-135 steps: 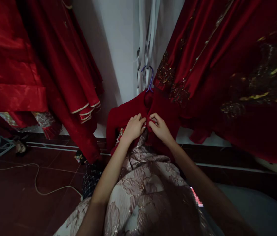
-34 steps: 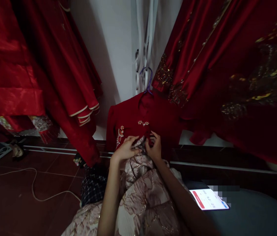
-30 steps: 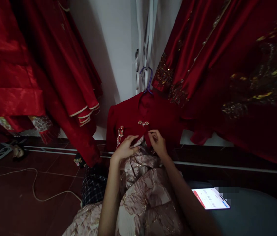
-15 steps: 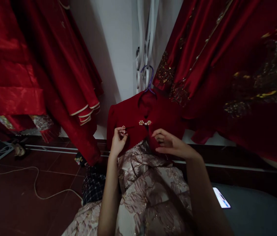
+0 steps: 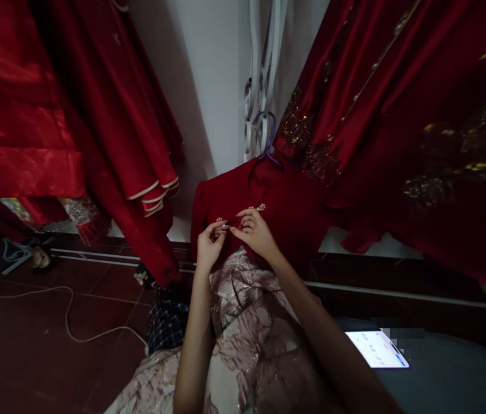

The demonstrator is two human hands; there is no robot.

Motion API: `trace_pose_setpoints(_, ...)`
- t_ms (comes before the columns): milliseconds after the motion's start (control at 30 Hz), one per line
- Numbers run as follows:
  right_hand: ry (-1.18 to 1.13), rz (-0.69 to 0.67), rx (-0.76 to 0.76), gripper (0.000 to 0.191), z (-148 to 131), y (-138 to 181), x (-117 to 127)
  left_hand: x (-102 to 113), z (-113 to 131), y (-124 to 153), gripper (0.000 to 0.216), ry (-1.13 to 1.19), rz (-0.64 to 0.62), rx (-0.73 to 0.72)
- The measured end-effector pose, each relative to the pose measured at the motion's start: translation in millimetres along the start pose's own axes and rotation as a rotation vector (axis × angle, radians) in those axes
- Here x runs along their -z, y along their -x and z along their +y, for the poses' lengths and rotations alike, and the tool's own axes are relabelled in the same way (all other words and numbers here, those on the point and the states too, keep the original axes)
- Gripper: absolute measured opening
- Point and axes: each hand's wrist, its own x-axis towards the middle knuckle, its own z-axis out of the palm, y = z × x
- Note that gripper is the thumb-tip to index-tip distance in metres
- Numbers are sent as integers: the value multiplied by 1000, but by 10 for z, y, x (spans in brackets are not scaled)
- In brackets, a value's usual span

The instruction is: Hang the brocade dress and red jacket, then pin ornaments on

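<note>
A red jacket [image 5: 299,224] hangs on a purple hanger [image 5: 271,135] before me, with a pearl clasp [image 5: 261,207] at its front, partly covered by my right hand. My left hand [image 5: 211,246] is closed in a pinch at the jacket's left side, around a small pearl ornament [image 5: 219,219]. Close beside it, my right hand [image 5: 258,233] has its thumb and fingers pinched together, nearly meeting the left fingertips. What the right fingers hold is too small to make out. Below both hands spreads a pale brocade fabric [image 5: 251,345] with a shiny floral pattern.
Red garments [image 5: 131,115] hang at left, and others with gold sequins [image 5: 297,123] at right. White metal scrollwork [image 5: 264,63] stands behind the hanger. A lit phone [image 5: 378,349] lies on a grey seat [image 5: 454,374]. A pale cable [image 5: 68,313] crosses the tiled floor.
My right hand has moved left from beside the clasp to my left fingertips, and its fingers have closed into a pinch. My left hand stays near the same spot on the jacket.
</note>
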Motion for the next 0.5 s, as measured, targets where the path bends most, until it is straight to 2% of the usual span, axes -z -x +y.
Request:
trace_pose_setpoints(67,34,45,19,42,49,-105,-127,0,-22,-6,30,-4,39,14)
trace_pose_setpoints(133,33,10,28,42,112,-164,-183,3,-44,-10,31,-17,68,28)
trace_pose_setpoints(300,19,-22,22,34,251,-187,-117,-17,-40,-3,29,-33,90,2)
trace_pose_setpoints(500,67,14,18,43,288,-174,-94,-30,-23,-1,30,-25,81,-20)
